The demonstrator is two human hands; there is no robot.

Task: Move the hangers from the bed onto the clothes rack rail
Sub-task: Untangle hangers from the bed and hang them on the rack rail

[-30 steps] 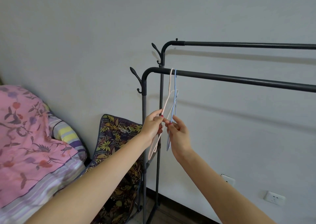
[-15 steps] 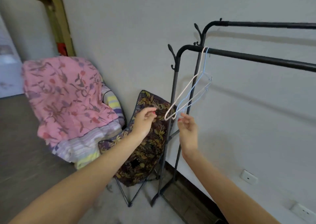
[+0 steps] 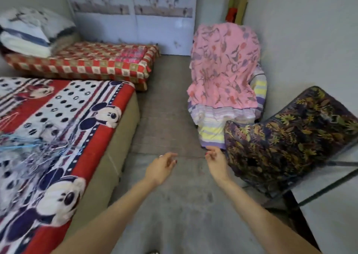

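On the bed, far left: hangers lie in a loose tangled pile of thin blue, lilac and pale wire on the cartoon-print blanket; a reddish one shows at the left frame edge, a little further up the bed.
Pile's long axis: blurred, but the blue strands run roughly left to right across the bed; single hooks cannot be made out.
Direction from the hands: the pile is to the left of both hands, at about their height in the frame, with the bed's edge between.
Nearer hand: left hand, closer to the bed edge, so probably the one to reach first.
Left hand state: fingers loosely curled and relaxed, holding nothing, over the floor.
Right hand state: right hand likewise slack and empty, just beside the dark leaf-print chair.
Gap between hands: apart, both over bare floor.
Rack rail: not in view, so the carry back will need a turn to the right, as I judge it.
Further out: pink floral cloth draped over a striped bundle by the wall.
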